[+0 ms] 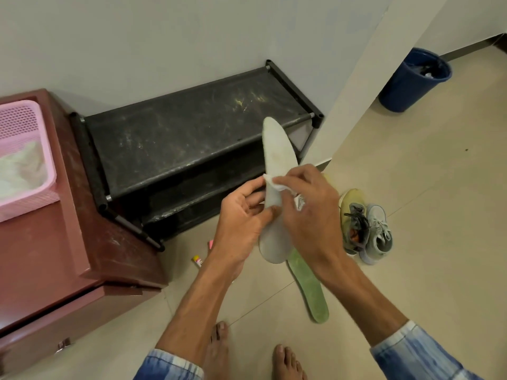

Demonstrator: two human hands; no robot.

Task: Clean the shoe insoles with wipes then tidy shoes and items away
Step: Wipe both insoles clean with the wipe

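The left hand [241, 215] grips the pale insole [275, 149] at its lower half, fingers [262, 215] curled round one edge and thumb on the edge above them. The insole is held in the air in front of the black shoe rack [192, 138], toe end pointing up and away. The right hand [310, 212] pinches a white wipe [274, 183] and presses it against the middle of the insole. A green insole [308, 289] lies flat on the tiled floor below the hands. A yellow shoe [354, 215] and a pale blue shoe [380, 231] stand side by side on the floor to the right, touching. A maroon cabinet [55, 242] left of the rack carries a pink basket [24, 165]
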